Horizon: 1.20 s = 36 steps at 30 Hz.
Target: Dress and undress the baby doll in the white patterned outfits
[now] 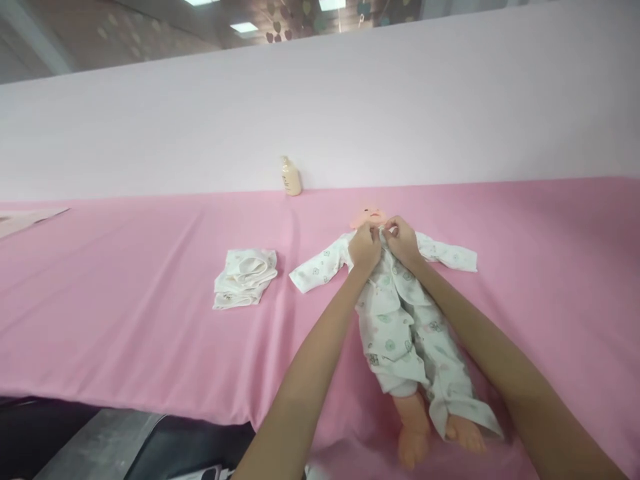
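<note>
A baby doll (414,427) lies on its back on the pink cloth, head away from me and bare feet toward me. It wears a white patterned baby outfit (387,333), with both sleeves spread out to the sides. At the neckline, my left hand (365,248) pinches the fabric from the left. My right hand (401,241) pinches the same collar area from the right, close beside the other hand. The fastening between the fingertips is too small to make out. Both forearms reach over the doll's body, and my hands partly cover its chin.
A folded stack of white patterned cloth (245,279) lies left of the doll. A cream pump bottle (291,176) stands against the white wall (320,113). The pink tablecloth (165,300) hangs over the front edge, with dark items below. A pale flat item (30,220) lies far left.
</note>
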Each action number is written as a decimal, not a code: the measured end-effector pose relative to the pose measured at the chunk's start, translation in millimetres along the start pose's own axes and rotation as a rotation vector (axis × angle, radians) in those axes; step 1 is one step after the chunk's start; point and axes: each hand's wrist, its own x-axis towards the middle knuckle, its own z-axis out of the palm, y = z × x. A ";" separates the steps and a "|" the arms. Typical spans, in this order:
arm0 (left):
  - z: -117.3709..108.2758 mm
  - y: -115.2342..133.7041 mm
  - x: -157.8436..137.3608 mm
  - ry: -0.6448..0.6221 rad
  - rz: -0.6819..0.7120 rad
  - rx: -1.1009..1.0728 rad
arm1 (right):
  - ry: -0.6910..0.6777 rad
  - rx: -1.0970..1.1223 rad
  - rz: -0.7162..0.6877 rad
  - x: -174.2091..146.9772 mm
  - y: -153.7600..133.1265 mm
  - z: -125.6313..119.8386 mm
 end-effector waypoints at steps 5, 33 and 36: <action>-1.7 -0.2 -3.1 0.025 0.040 -0.044 | 0.088 0.062 -0.013 -2.1 -3.6 1.9; -7.3 16.9 -48.4 0.058 -0.023 0.153 | 0.105 0.096 -0.099 -46.8 -1.1 -18.5; -9.3 16.7 -57.2 0.060 -0.016 0.183 | 0.106 0.091 -0.144 -46.4 0.2 -16.4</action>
